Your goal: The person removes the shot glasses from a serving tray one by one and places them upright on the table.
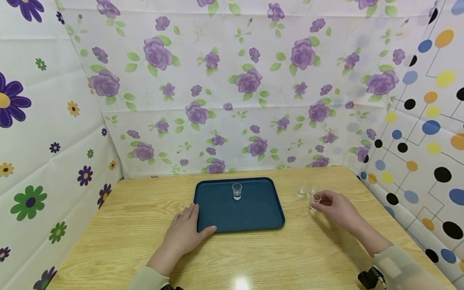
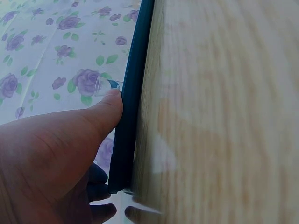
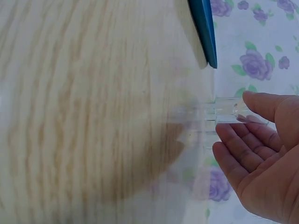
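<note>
A pale wood-grain table (image 1: 137, 209) is filling the lower part of the head view, and a white sheet with purple roses (image 1: 221, 133) is hanging behind it. A white sheet with daisy-like flowers (image 1: 54, 129) is flanking it on the left, one with coloured dots (image 1: 417, 145) on the right.

The left hand (image 1: 185, 231) is resting at the near left corner of a dark blue rectangular tray (image 1: 250, 215), its relaxed fingers lying along the left edge and its thumb along the near edge. The right hand (image 1: 337, 207) is reaching over the table right of the tray, pinching a small clear drinking glass (image 1: 313, 202) between thumb and fingers.

That glass is standing upright, transparent; whether its base is touching the table I cannot tell. Further clear glasses (image 1: 301, 192) are standing just beyond it, faint against the wood. Another small clear glass with a thick base (image 1: 237, 191) is standing upright on the tray, towards its far side.
</note>
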Demonstrator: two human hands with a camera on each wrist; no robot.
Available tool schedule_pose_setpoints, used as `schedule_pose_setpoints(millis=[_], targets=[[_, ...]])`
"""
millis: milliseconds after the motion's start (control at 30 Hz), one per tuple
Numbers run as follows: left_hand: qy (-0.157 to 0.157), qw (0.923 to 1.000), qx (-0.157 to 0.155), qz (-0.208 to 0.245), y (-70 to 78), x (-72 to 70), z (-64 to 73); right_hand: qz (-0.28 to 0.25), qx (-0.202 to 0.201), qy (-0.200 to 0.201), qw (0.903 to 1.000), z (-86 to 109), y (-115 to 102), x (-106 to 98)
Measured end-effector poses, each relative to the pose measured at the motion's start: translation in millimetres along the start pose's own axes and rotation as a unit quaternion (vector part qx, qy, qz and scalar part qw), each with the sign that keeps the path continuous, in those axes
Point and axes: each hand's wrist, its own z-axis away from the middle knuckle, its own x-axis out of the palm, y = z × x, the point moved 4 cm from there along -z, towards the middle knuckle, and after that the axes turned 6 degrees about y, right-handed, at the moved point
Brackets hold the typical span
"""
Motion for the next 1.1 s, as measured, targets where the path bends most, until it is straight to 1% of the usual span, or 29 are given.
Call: schedule_pose_setpoints(millis=[133, 367, 600, 800, 1100], targets=[[-0.001, 1.0000, -0.001, -0.002, -0.4, -0.1, 0.2, -0.004, 0.008, -0.004, 1.0000, -0.5, 3.8, 2.0], [-0.002, 1.0000, -0.003, -0.002, -0.4, -1.2, -0.4, -0.011, 0.005, -0.004, 0.9999, -2.6, 4.7, 6.6], [-0.003, 1.0000, -0.004, 0.000, 0.3, -1.3, -0.1, -0.023, 0.003, -0.013, 0.9997, -4.7, 5.1, 14.8], [-0.003, 1.0000, -0.005, -0.001, -0.1, -0.9, 0.3, -0.015, -0.002, -0.010, 0.9998, -7.4, 4.4, 18.4], [-0.003, 1.0000, -0.007, -0.002, -2.3, 0.9, -0.6, -0.009, -0.007, -0.013, 0.9999, -7.7, 3.4, 18.6]])
